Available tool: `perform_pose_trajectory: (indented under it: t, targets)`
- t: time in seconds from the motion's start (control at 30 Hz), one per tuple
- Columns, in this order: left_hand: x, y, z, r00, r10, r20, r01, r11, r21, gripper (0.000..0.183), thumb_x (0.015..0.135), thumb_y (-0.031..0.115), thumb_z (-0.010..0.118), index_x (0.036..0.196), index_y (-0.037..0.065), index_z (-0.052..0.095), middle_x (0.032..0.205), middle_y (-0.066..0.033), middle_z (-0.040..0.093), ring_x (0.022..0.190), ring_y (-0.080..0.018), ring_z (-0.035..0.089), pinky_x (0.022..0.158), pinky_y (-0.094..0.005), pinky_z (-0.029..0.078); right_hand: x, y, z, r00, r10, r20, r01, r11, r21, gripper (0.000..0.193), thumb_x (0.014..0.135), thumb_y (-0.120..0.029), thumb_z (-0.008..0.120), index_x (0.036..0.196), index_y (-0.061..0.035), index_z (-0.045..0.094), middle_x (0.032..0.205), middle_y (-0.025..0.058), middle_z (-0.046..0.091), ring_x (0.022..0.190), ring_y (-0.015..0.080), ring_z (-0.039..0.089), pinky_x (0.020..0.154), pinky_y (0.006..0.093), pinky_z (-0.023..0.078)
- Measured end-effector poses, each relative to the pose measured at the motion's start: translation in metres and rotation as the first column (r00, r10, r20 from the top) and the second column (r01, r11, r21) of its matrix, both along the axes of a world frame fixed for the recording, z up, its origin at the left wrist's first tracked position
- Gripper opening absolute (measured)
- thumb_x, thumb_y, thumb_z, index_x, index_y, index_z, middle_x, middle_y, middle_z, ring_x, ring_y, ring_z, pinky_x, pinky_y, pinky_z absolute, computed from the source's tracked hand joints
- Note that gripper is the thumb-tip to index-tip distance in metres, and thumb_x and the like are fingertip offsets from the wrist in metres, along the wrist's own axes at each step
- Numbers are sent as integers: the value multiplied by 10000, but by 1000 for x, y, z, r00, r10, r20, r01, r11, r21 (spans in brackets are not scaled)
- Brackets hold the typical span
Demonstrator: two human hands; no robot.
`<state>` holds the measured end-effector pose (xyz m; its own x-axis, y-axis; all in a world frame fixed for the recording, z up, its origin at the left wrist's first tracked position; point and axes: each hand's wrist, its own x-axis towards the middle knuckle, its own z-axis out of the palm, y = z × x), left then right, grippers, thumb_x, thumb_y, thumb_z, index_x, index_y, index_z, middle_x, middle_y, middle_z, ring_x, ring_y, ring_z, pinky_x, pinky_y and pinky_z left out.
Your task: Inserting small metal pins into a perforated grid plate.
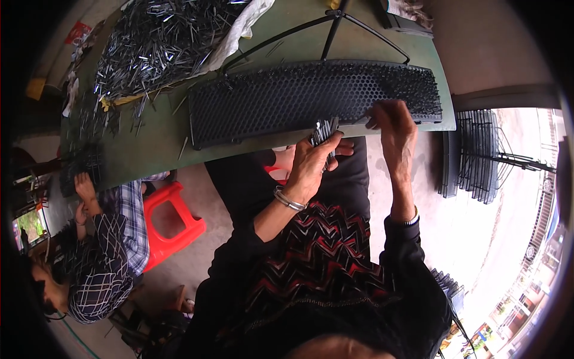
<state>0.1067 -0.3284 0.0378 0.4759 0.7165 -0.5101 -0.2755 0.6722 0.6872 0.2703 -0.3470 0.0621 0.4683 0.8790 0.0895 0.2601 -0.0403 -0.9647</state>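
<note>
Plainly in the head view, the left hand (308,164), just off centre toward one o'clock, is closed around a bundle of thin dark strips (323,130), whose ends poke up past the thumb. A bracelet (289,200) circles that wrist. Out at two o'clock, the right hand (394,122) is raised by the near edge of a long black perforated panel (281,102), its fingers curled inward; blur and angle mean I cannot tell whether they pinch a strip. The panel lies on the green tabletop (149,155) at twelve o'clock, and dark bits bristle thickly from its three-o'clock end. A black branching rod frame (330,36) rises beyond it, between twelve and one. Between ten and eleven o'clock, a large heap of loose strips (167,45) spreads beside a white sack edge (239,33). A red stool (194,227) stands at eight o'clock, with a co-worker (98,287) in checked clothing farther out. At three o'clock, black panels (478,155) stand closely stacked beside the tabletop.
</note>
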Motion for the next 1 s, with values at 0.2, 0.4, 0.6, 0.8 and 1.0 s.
perform_pose_trajectory:
  t: [0.2, 0.4, 0.6, 0.8, 1.0]
  targets:
    - [8, -1, -4, 990, 35, 134, -32, 999, -29, 263, 920, 253, 600, 1030, 14, 598, 865, -131, 679, 619, -111, 568, 532, -228, 417, 19, 44, -2, 962, -224, 155, 192, 961, 198, 58, 890, -39, 567, 923, 0, 595, 770, 58, 644, 657, 93, 600, 626, 236, 477]
    - [10, 2, -1, 991, 3, 135, -2, 1000, -8, 260, 926, 244, 588, 1025, 3, 591, 852, -140, 674, 586, -98, 535, 526, -229, 416, 33, 67, -22, 887, -212, 411, 147, 972, 184, 87, 898, -81, 573, 961, -26, 600, 723, 60, 644, 622, 95, 601, 585, 254, 469]
    - [14, 1, 0, 986, 30, 162, -19, 998, -66, 217, 915, 208, 598, 1007, 11, 604, 850, -126, 671, 650, -115, 584, 541, -241, 454, 37, 71, -19, 853, -156, 499, 99, 985, 139, 87, 899, -89, 576, 963, -35, 600, 696, 74, 640, 602, 100, 600, 573, 250, 463]
    - [13, 0, -2, 986, 59, 154, -44, 994, -99, 188, 904, 187, 610, 983, 17, 623, 851, -112, 670, 687, -118, 596, 556, -244, 473, 41, 68, -9, 894, -186, 407, 134, 979, 153, 99, 895, -108, 588, 959, -37, 616, 720, 64, 659, 616, 99, 627, 578, 246, 471]
    - [15, 1, -1, 984, 50, 172, -30, 993, -113, 183, 887, 173, 636, 979, 15, 625, 848, -116, 670, 672, -106, 580, 542, -231, 457, 48, 70, -20, 901, -186, 393, 137, 979, 148, 109, 896, -112, 587, 972, -43, 623, 746, 64, 670, 627, 94, 633, 577, 247, 473]
